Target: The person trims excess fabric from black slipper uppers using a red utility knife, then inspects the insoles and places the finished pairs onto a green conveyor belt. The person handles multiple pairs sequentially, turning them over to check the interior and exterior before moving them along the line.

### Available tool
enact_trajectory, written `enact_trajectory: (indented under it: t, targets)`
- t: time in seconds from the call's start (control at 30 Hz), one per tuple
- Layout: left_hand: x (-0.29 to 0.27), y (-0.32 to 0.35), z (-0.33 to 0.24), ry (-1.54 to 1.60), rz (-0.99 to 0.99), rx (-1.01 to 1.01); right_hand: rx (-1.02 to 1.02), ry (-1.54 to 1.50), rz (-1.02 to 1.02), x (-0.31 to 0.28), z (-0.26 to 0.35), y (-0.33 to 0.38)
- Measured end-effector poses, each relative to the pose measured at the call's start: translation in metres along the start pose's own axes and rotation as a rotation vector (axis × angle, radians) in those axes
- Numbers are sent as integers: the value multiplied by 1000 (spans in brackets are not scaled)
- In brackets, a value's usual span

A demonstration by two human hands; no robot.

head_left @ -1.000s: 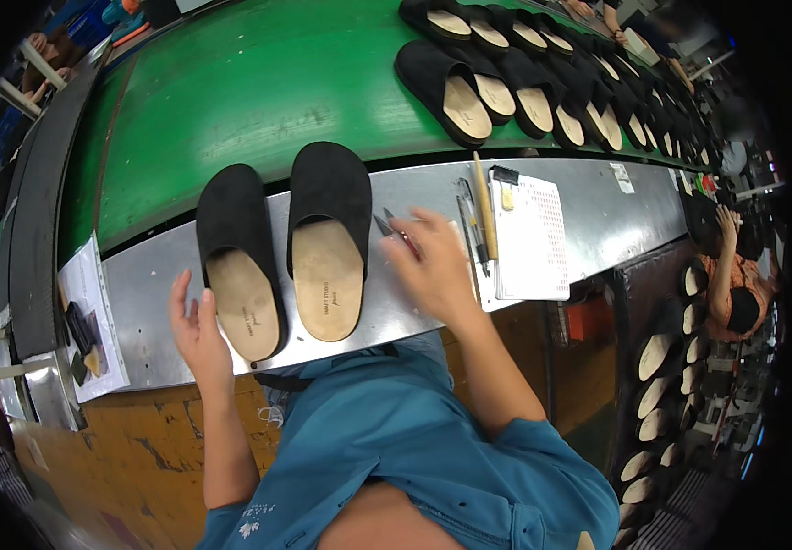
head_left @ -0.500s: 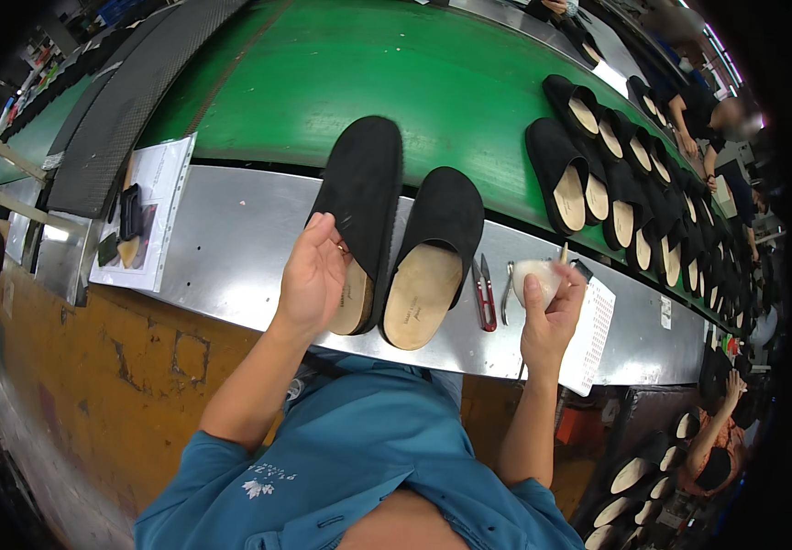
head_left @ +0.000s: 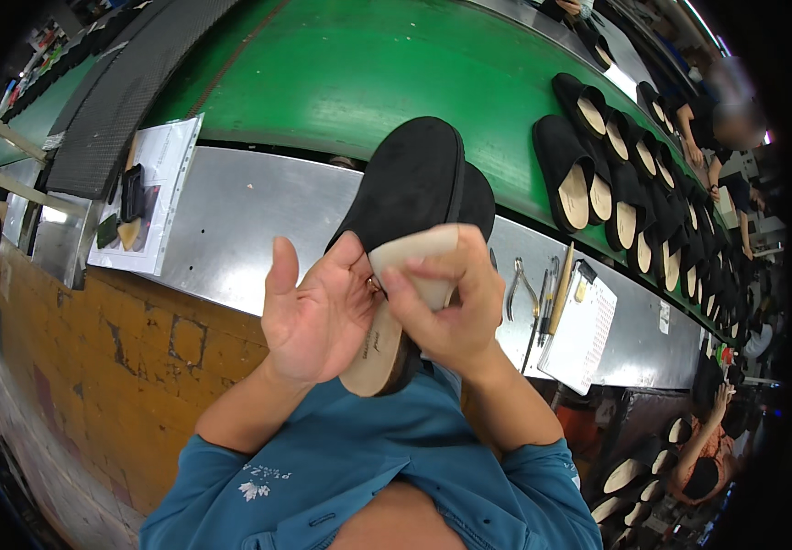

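Smooth green belt (head_left: 323, 73), extending behind a shiny metal bench (head_left: 231, 211). Round-toed black clog (head_left: 405, 179), its upper matte and suede-like, its insole pale, tilted at the bench's near edge and partly covering a second clog (head_left: 480, 197). Left hand (head_left: 318, 316): thumb spread, fingertips hidden at the clog's opening, grip indeterminable. Right hand (head_left: 456, 307): clamped on an off-white pad (head_left: 414, 249) over the upper's edge. Curved-handled pliers (head_left: 519, 268), at right.

Metal bench (head_left: 231, 197) — pliers (head_left: 519, 268), paper (head_left: 584, 335); green belt (head_left: 323, 73) — clogs (head_left: 572, 192)

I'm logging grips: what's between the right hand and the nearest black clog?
The head view shows a cream pad, in the right hand, over the clog.
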State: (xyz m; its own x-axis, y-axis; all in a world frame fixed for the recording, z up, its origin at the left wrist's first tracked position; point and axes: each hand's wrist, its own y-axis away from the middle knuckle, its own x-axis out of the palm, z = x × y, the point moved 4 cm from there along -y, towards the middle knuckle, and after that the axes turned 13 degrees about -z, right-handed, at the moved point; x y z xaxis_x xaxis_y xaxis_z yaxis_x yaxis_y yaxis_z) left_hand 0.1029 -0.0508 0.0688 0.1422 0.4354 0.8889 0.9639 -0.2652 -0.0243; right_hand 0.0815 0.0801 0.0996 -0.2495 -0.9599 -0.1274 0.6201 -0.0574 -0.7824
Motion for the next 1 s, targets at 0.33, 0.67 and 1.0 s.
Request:
enact_trajectory:
  t: [0.33, 0.67, 1.0]
  targets:
    - [8, -10, -1, -186, -97, 104, 268, -60, 35, -30, -17, 16]
    - [-81, 4, -16, -1148, -477, 130, 614, 1074, 154, -181, -96, 82]
    - [-102, -10, -3, -738, -914, 15, 1078, 158, -102, -58, -80, 110]
